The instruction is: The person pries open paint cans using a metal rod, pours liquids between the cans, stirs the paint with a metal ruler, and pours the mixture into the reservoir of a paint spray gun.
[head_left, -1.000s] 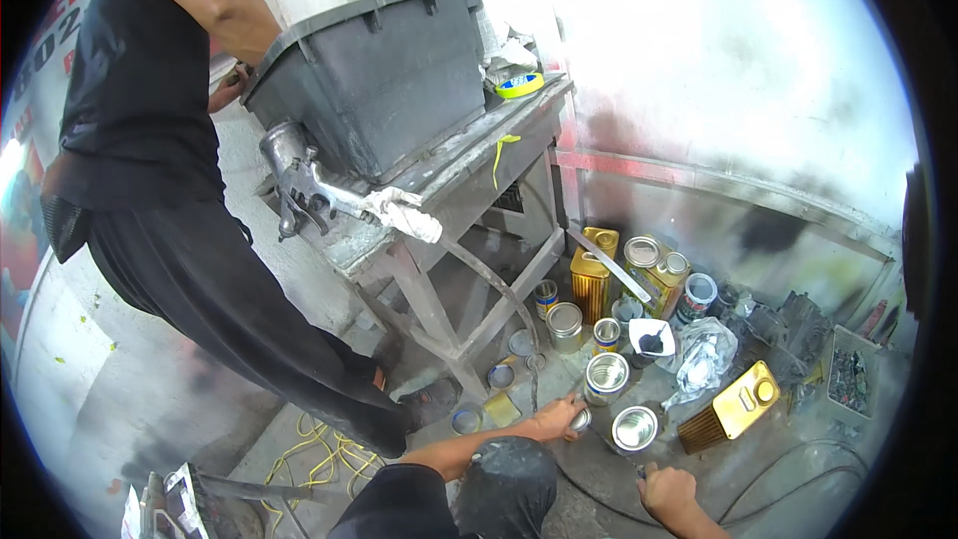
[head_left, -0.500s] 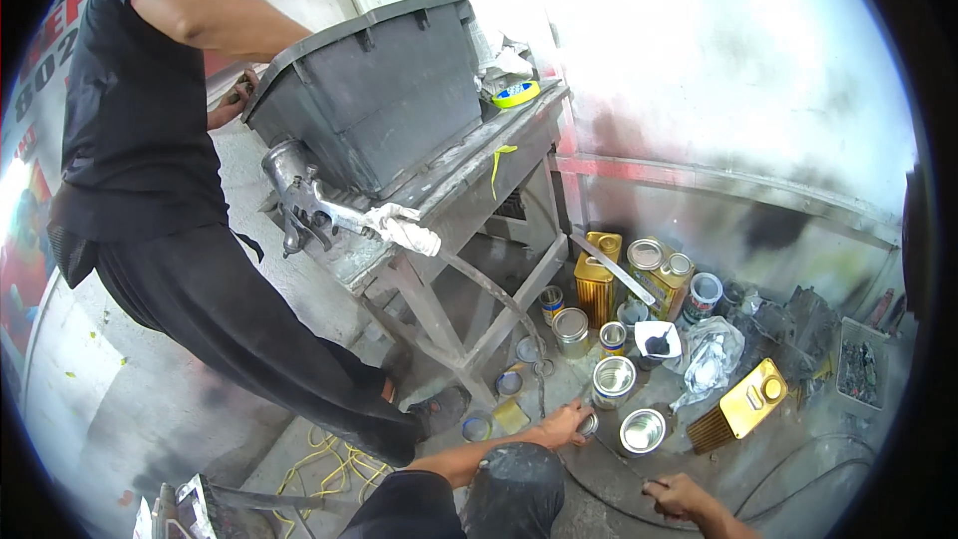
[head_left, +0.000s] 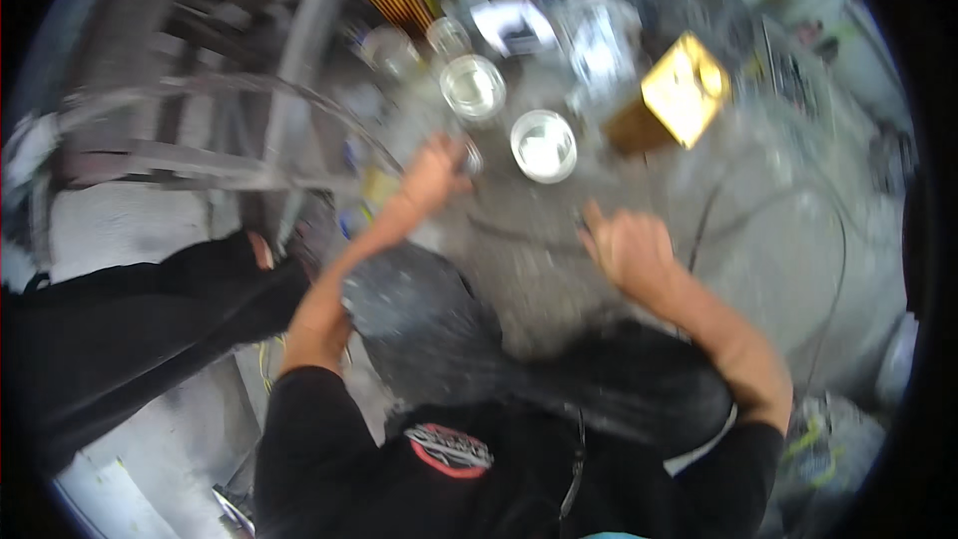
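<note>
The picture is blurred by motion. My left hand (head_left: 436,168) is closed on a small silver can (head_left: 469,158) on the floor, just left of an open silver can (head_left: 544,147). Another open can (head_left: 472,86) stands behind it. My right hand (head_left: 629,245) is closed round a thin tool (head_left: 586,224), too smeared to identify, below and right of the open can. A gold rectangular can (head_left: 685,90) stands behind my right hand, beside a crumpled plastic bag (head_left: 597,45) and a white container with dark contents (head_left: 512,25).
The workbench legs (head_left: 299,70) rise at upper left. A co-worker's dark-trousered leg (head_left: 150,329) is at left. A black hose (head_left: 840,269) loops across the floor at right, near a bin (head_left: 798,85) of small items. My knees (head_left: 414,299) are bent below my hands.
The view has swung downward: the tub and co-worker's upper body have left the picture, and the cans sit higher. Both hands remain low among the cans, still closed.
</note>
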